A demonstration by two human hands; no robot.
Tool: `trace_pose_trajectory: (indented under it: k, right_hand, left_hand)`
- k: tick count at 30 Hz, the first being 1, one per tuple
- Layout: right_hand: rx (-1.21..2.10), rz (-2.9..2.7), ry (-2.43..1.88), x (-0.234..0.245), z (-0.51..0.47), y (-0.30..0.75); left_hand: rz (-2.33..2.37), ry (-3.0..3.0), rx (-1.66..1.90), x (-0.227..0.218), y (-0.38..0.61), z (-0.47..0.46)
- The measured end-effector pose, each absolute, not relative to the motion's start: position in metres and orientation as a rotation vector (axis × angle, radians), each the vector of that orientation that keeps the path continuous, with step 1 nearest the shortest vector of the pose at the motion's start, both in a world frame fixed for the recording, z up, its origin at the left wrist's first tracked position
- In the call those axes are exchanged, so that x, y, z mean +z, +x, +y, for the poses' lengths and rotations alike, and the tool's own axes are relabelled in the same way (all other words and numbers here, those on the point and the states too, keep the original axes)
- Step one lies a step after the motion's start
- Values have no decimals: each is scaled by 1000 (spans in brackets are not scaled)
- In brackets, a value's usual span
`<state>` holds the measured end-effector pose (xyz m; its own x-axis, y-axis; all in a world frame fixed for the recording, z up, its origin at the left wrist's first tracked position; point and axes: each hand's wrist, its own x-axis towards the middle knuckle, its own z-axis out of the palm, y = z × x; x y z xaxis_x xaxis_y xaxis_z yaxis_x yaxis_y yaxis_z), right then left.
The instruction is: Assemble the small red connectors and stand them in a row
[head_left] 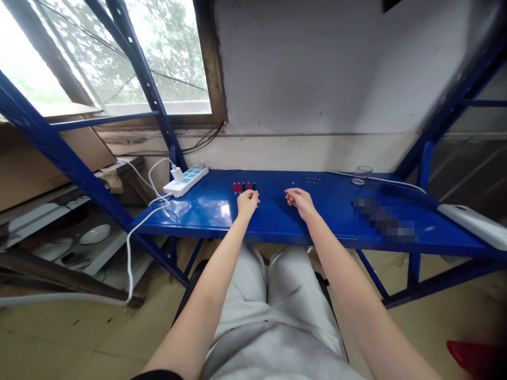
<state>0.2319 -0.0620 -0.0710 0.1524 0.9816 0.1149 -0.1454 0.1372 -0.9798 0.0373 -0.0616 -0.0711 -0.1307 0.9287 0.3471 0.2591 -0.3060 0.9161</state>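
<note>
My left hand (247, 202) rests on the blue metal table (206, 211) with its fingers curled, just in front of a row of several small red and black pieces (243, 186). Its fingertips seem to touch the rightmost pieces, but whether they grip one is too small to see. My right hand (299, 201) lies a little to the right, fingers pinched together near its thumb. Anything it holds is too small to make out. A cluster of tiny dark parts (312, 180) and one loose small part (292, 183) lie beyond my right hand.
A white power strip (185, 180) with a plugged-in adapter and white cable sits at the table's back left. A clear glass (361, 174) stands at the back right, a white flat device (473, 222) at the far right edge. Blue rack posts flank the table; plates lie on a low shelf (95, 234).
</note>
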Motion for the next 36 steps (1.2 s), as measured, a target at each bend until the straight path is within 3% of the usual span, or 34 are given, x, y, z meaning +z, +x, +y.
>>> trace_pose_trajectory:
  k: [36]
  right_hand:
    - [1074, -1035, -1098, -69, -63, 232]
  left_hand:
    - [1376, 1616, 1408, -72, 37, -62]
